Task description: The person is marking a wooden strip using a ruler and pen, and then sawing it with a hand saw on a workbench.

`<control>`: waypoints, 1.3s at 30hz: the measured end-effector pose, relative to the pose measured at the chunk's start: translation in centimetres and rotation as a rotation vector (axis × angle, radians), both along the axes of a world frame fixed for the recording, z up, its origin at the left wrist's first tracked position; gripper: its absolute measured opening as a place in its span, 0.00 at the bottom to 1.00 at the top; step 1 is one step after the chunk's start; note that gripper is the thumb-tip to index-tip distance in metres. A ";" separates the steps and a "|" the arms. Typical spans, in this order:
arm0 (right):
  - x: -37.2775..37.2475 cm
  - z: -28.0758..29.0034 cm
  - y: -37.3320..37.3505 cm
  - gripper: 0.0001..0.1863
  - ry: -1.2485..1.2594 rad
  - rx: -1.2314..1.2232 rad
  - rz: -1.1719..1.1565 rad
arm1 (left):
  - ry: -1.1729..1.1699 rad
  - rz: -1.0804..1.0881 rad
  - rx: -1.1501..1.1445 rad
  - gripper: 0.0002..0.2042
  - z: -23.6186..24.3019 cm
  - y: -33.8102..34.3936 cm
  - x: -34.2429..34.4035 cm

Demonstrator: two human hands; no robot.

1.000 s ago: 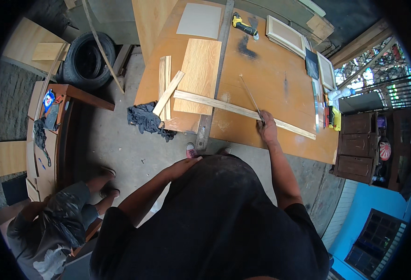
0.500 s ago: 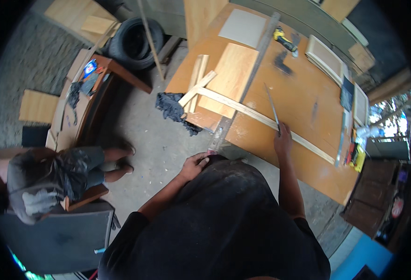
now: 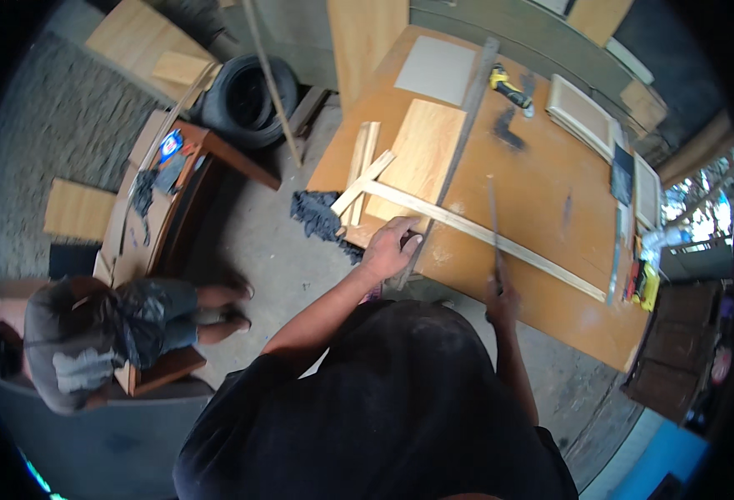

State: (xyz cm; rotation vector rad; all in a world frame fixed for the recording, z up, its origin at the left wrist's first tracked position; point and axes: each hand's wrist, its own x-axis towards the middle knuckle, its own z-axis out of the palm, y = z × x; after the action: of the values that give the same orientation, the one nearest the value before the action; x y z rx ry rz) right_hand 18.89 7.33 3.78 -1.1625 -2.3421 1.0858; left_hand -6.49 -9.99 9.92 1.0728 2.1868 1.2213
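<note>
My right hand (image 3: 503, 298) is closed round a long thin-bladed tool (image 3: 493, 217), at the near edge of the orange-brown table (image 3: 542, 183). The blade points away from me and crosses above a narrow pale wooden strip (image 3: 533, 254), which lies slantwise over the table. My left hand (image 3: 393, 247) is over the table's near edge, thumb and fingers apart, next to a long dark straight bar (image 3: 465, 125) and the near end of a light wooden board (image 3: 421, 150). Whether its fingertips touch the bar I cannot tell. Shorter wooden strips (image 3: 362, 175) lie left of the board.
A yellow-and-black power tool (image 3: 507, 85), a white sheet (image 3: 436, 68) and framed panels (image 3: 582, 112) lie at the table's far side. Dark cloth (image 3: 315, 212) hangs at its left corner. Another person (image 3: 92, 337) sits at left, near tyres (image 3: 250, 100).
My left hand has moved up and forward from beside my body to the table edge. My right hand has drawn back toward me with the thin-bladed tool.
</note>
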 end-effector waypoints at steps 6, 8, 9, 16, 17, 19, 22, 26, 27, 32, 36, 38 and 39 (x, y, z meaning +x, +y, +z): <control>-1.1 -0.4 -6.7 0.25 0.116 -0.124 -0.155 | 0.367 -0.230 0.119 0.20 -1.2 3.8 -5.1; -3.3 2.7 -8.6 0.24 0.181 -0.316 -0.250 | 0.438 -0.312 0.070 0.22 -2.0 4.8 -6.4; -3.8 2.8 -9.3 0.24 0.143 -0.224 -0.208 | 0.425 -0.332 0.070 0.22 -2.5 5.2 -6.6; -7.1 4.0 -13.6 0.19 0.020 -0.268 -0.292 | 0.562 -0.586 -0.108 0.20 -5.1 7.2 -8.5; -7.4 4.3 -14.2 0.19 0.013 -0.274 -0.320 | 0.553 -0.615 -0.105 0.20 -5.4 7.4 -8.9; -8.1 4.5 -15.2 0.19 0.027 -0.116 -0.278 | 0.587 -0.608 -0.092 0.18 -5.5 7.7 -9.5; -8.7 3.6 -16.6 0.20 0.015 -0.100 -0.334 | 0.585 -0.617 -0.088 0.17 -5.4 8.2 -9.2; -9.4 3.1 -17.2 0.26 0.043 -0.167 -0.382 | 0.612 -0.733 -0.092 0.19 -6.3 9.2 -9.8; -9.4 3.1 -17.3 0.26 0.045 -0.173 -0.394 | 0.613 -0.747 -0.095 0.19 -6.5 9.0 -10.1; -9.7 1.7 -17.8 0.30 0.087 -0.196 -0.367 | 0.617 -0.732 -0.095 0.19 -4.8 8.3 -10.2; -10.1 1.5 -18.1 0.32 0.103 -0.100 -0.311 | 0.616 -0.763 -0.075 0.19 -4.8 9.1 -9.3; -10.2 0.8 -17.9 0.31 0.073 -0.054 -0.252 | 0.615 -0.755 0.015 0.18 -5.3 9.5 -9.2; -10.0 0.6 -17.9 0.31 0.080 -0.056 -0.253 | 0.621 -0.757 0.011 0.18 -5.6 9.5 -9.2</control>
State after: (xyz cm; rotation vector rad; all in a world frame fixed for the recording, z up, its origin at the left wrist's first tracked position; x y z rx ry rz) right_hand 8.84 -10.61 4.34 -1.3657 -2.0498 1.0913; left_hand -15.67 -0.46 4.33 2.2311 1.8043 0.5925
